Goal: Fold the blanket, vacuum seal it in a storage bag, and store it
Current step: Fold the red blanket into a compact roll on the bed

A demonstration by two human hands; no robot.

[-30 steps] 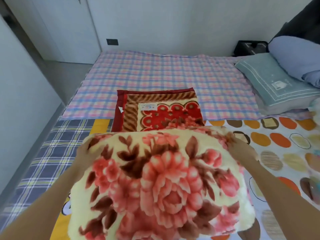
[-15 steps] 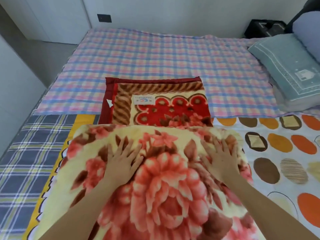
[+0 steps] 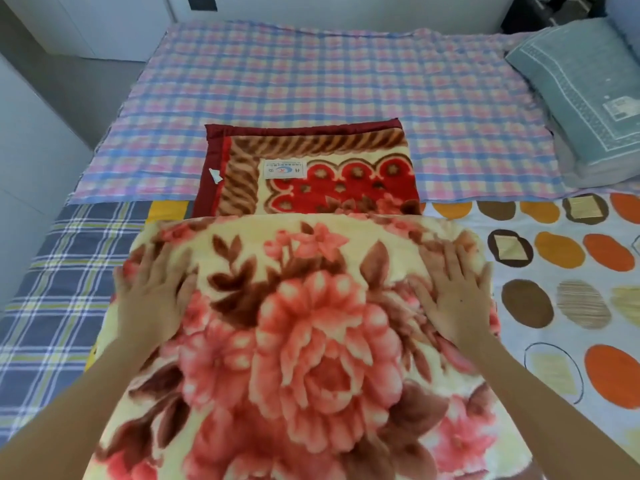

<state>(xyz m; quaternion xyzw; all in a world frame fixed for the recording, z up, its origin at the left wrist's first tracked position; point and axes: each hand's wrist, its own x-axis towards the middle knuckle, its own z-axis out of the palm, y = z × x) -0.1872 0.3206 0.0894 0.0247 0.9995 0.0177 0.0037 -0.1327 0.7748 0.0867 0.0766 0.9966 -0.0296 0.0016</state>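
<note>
A thick cream blanket with big pink flowers [image 3: 304, 341] lies folded on the bed in front of me. Its far part, with a red and brown border and a white label [image 3: 311, 174], sticks out flat beyond the folded layer. My left hand [image 3: 152, 299] presses flat on the blanket's left side, fingers spread. My right hand [image 3: 457, 299] presses flat on the right side, near the blanket's right edge. No storage bag is in view.
The bed carries a pink and blue checked sheet [image 3: 311, 74] at the far end, a blue plaid cover [image 3: 62, 289] at the left and a cover with orange and brown ovals [image 3: 571, 289] at the right. A grey-green pillow [image 3: 585, 95] lies at the far right.
One second ago both hands held the folded layer by its far corners. They laid it down and pressed near the middle; now both have slid outward towards the blanket's sides.
</note>
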